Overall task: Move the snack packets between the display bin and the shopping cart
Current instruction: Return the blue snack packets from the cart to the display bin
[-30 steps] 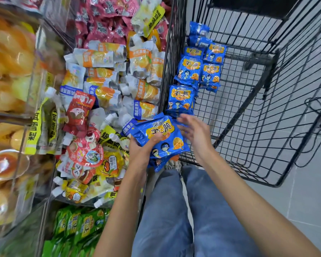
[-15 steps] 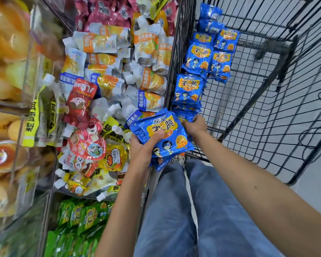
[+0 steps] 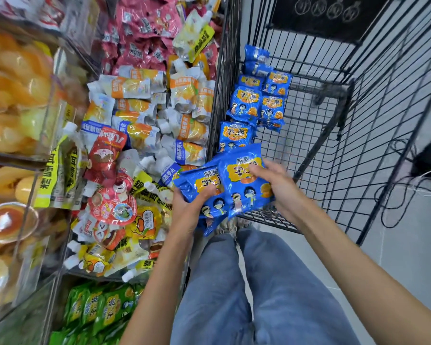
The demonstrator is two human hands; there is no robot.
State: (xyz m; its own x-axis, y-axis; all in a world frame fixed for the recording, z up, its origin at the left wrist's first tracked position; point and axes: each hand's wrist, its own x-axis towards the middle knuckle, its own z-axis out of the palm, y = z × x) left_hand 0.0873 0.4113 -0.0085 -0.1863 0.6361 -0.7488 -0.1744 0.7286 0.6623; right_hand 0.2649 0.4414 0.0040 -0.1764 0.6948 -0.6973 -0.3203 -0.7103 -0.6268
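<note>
My left hand [image 3: 188, 209] grips a stack of blue snack packets [image 3: 199, 184] near the cart's near left corner. My right hand [image 3: 275, 181] holds one blue snack packet [image 3: 241, 190] by its right edge, overlapping the stack. Several more blue packets [image 3: 249, 105] lie in a row along the left wall inside the black wire shopping cart [image 3: 334, 135]. The display bin [image 3: 139, 135] on the left is piled with orange, white, red and yellow spouted pouches.
Clear acrylic bins of yellow jelly cups [image 3: 13, 100] stand at far left. Green snack packets [image 3: 97, 307] fill a lower bin. My jeans-clad legs [image 3: 246, 295] are below the hands. A black cable [image 3: 408, 195] lies on the grey floor right of the cart.
My right hand, which was reaching into the cart behind the stack, has come up holding a blue packet and brought it beside the stack in my left hand.
</note>
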